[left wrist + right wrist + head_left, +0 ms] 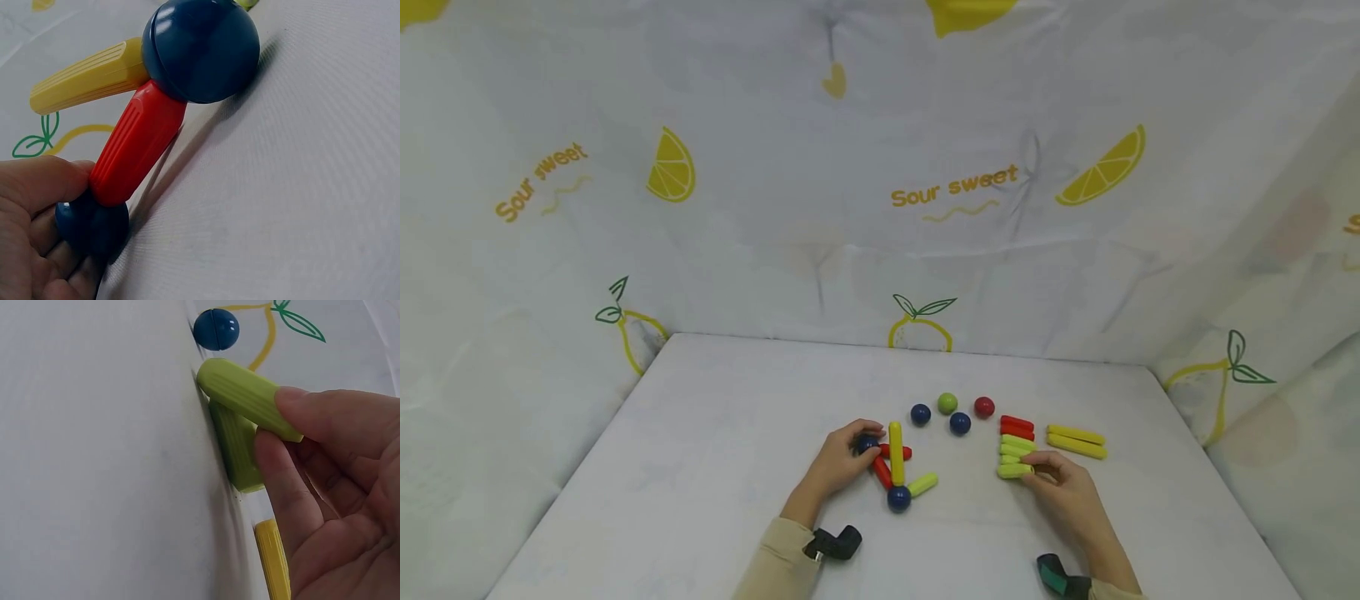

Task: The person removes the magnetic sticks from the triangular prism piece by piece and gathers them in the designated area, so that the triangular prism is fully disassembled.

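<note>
My left hand (837, 463) grips a blue ball (94, 228) at one end of a small joined build. From that ball a red stick (139, 145) runs to a second blue ball (898, 498) nearer me. A yellow stick (896, 454) rises from this nearer ball, and a light green stick (922, 484) points off to its right. Another red stick (901, 452) shows behind the yellow one. Between thumb and fingertips, my right hand (1070, 493) pinches a loose light green stick (244, 397) by one end, its far end tilted over another green stick (237, 447).
Behind the build lie two loose blue balls (921, 414), a green ball (947, 403) and a red ball (984, 407). Red sticks (1017, 427) lie beyond the green ones. Two yellow sticks (1077, 442) lie farther right on the white table (737, 433). A printed cloth (775, 183) hangs behind.
</note>
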A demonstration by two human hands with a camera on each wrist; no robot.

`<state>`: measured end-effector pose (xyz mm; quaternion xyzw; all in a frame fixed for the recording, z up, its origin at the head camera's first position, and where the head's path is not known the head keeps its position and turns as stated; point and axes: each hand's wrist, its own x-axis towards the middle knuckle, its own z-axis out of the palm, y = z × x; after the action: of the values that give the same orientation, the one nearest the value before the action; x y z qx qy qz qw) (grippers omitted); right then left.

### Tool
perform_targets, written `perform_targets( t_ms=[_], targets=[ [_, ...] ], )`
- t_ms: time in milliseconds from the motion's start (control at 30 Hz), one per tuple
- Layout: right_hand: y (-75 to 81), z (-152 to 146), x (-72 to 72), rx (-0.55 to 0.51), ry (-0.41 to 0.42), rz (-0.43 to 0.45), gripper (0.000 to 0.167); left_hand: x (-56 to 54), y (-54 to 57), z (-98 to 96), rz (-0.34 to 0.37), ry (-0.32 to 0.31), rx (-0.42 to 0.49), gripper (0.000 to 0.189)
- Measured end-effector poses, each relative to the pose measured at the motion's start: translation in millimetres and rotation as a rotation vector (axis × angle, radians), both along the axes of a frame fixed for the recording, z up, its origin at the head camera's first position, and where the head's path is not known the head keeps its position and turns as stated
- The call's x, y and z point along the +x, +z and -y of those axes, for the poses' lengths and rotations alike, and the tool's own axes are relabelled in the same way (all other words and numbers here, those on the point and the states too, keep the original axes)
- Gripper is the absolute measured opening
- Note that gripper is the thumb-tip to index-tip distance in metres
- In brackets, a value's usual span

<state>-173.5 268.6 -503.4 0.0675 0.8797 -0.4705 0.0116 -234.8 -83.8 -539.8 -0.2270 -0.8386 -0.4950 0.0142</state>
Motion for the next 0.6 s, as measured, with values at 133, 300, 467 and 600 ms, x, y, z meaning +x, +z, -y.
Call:
perform_targets(
  t_ms=[133, 300, 467, 600],
  targets=[
    [-0.4, -1.8, 0.7, 0.062, 0.012, -0.013, 0.027, 0.3, 0.4, -0.3, 0.002, -0.006, 0.022, 0.03],
    [0.6, -2.1, 2.7, 0.172, 0.017, -0.022, 0.027, 0.3, 0.1, -0.3, -0.012, 0.0, 0.007, 0.03],
    [-0.4, -1.5, 3.6, 0.244, 0.003, -0.026, 0.025, 0.0, -0.8, -0.3, -0.011, 0.004, -0.003, 0.03],
    [-1.9, -1.4, 2.5, 0.28, 0.0, -0.03, 0.024, -0.6, -2.2, -0.3, -0.018, 0.004, 0.005, 0.03]
  ],
)
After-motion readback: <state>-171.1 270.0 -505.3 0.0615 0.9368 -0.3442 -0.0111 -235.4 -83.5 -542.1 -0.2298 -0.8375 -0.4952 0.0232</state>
